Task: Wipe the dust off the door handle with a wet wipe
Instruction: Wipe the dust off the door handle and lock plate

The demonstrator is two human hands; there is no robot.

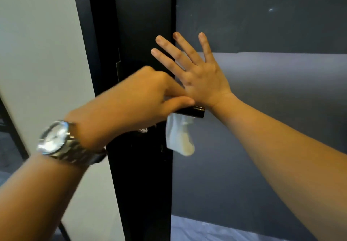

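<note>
The left hand (131, 98) curls its fingers around the black door handle (193, 111), pinching a white wipe (179, 137) against it; the wipe's loose end hangs below the handle. The right hand (195, 71) is spread flat, fingers splayed, against the dark door (262, 24), holding nothing. A silver watch (56, 139) circles the left wrist.

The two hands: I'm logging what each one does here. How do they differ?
The left hand is curled on the black door handle, pressing the wet wipe to it; the right hand is flat with fingers spread. The left wrist wears a silver watch; the right is bare. Both are at handle height.
</note>
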